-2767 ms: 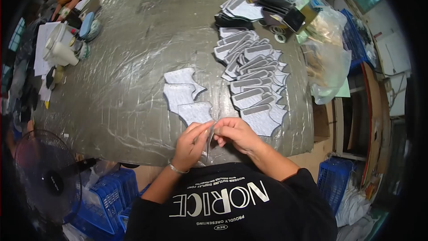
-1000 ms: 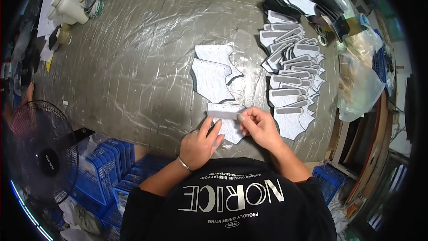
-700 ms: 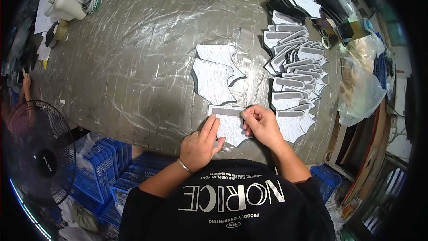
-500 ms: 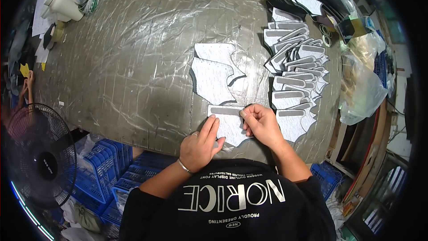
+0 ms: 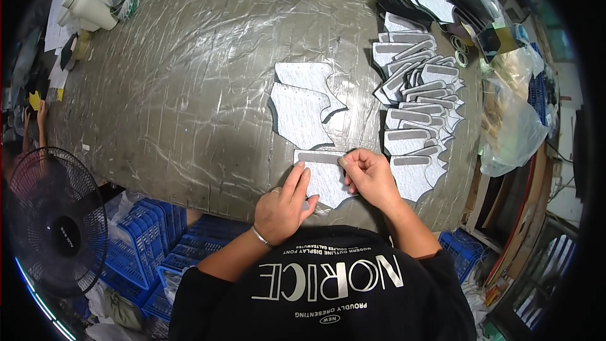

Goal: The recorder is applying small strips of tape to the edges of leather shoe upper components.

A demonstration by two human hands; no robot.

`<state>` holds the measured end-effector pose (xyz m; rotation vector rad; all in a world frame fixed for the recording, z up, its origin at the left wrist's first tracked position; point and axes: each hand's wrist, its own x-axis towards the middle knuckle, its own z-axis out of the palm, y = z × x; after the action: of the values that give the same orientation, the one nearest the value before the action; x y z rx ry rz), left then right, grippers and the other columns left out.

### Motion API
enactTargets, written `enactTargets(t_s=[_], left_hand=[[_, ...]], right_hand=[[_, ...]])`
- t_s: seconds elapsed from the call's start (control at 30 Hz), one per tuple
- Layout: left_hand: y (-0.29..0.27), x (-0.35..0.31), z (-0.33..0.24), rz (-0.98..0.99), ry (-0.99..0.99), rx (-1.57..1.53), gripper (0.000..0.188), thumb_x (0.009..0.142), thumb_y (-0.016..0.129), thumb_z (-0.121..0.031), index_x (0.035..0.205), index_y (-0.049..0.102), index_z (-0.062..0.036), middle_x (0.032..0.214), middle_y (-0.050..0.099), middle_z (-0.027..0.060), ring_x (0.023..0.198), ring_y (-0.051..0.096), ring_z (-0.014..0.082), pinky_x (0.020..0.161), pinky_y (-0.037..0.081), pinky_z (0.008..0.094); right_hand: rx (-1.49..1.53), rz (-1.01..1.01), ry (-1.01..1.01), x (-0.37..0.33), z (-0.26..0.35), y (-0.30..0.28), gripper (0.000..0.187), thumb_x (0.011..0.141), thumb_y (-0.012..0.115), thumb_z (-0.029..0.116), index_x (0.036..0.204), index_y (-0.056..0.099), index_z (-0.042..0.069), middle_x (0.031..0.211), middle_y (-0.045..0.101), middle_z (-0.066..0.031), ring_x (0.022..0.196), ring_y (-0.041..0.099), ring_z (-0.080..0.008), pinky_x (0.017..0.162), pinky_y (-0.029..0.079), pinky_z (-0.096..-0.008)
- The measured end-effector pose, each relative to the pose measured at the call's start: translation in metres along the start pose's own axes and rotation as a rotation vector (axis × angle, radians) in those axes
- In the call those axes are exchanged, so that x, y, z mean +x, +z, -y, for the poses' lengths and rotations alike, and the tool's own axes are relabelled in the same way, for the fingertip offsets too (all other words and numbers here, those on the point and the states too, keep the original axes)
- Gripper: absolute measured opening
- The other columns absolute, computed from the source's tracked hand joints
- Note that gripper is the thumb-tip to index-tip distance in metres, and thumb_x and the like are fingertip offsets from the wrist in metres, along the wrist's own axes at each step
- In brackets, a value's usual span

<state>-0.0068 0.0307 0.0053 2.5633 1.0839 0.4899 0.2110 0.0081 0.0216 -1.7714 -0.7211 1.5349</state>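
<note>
A pale grey, curved-edged cut piece of material [image 5: 325, 186] lies in front of me near the table's front edge. Along its far edge sits a dark grey strip [image 5: 317, 158]. My left hand [image 5: 282, 209] rests with fingers stretched out on the piece's left side, fingertips just below the strip's left end. Thumb and forefinger of my right hand [image 5: 371, 180] pinch the strip's right end; its other fingers are curled beneath. Just beyond, two similar pieces without strips [image 5: 300, 113] overlap.
Many strip-bearing pieces [image 5: 413, 117] overlap in a row on the right, up to a dark stack [image 5: 404, 3]. White containers [image 5: 91, 9] stand at the far left. A black fan [image 5: 60, 230] and blue crates [image 5: 142, 233] are at lower left. Another person's hands [image 5: 39, 113] show at the left edge.
Both hands and the piece stay almost in place. At the left edge, the other person's hands have shifted slightly around a yellow item.
</note>
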Motion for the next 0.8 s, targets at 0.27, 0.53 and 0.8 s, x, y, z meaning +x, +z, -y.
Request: enactTargets(t_s=[0.27, 0.53, 0.8], left_hand=[[-0.007, 0.007, 0.001, 0.097, 0.033, 0.025, 0.046, 0.078, 0.07, -0.029, 0.114, 0.064, -0.0016, 0.139, 0.052, 0.0097, 0.047, 0.052, 0.0136, 0.047, 0.044, 0.0249], [-0.007, 0.009, -0.002, 0.099, 0.031, 0.05, 0.047, 0.078, 0.07, -0.029, 0.115, 0.062, -0.0007, 0.138, 0.053, 0.0115, 0.046, 0.055, 0.0166, 0.046, 0.046, 0.027], [-0.014, 0.006, -0.007, 0.095, -0.028, -0.025, 0.041, 0.078, 0.073, -0.026, 0.11, 0.063, -0.0037, 0.128, 0.059, 0.0109, 0.056, 0.062, 0.0215, 0.053, 0.051, 0.0306]], right_hand=[[-0.021, -0.042, 0.023, 0.001, 0.004, 0.003, 0.02, 0.094, 0.062, 0.018, 0.089, 0.061, -0.002, 0.061, 0.059, -0.0023, 0.046, 0.052, -0.0055, 0.042, 0.04, -0.0206], [-0.703, -0.374, -0.403, 0.005, 0.001, 0.004, 0.029, 0.079, 0.077, 0.028, 0.081, 0.066, 0.001, 0.05, 0.056, -0.0102, 0.045, 0.058, -0.0269, 0.047, 0.047, -0.0354], [-0.708, -0.329, -0.572, -0.013, 0.008, 0.012, 0.025, 0.076, 0.077, 0.015, 0.092, 0.063, 0.003, 0.085, 0.064, -0.0122, 0.075, 0.064, -0.0302, 0.064, 0.05, -0.0345]])
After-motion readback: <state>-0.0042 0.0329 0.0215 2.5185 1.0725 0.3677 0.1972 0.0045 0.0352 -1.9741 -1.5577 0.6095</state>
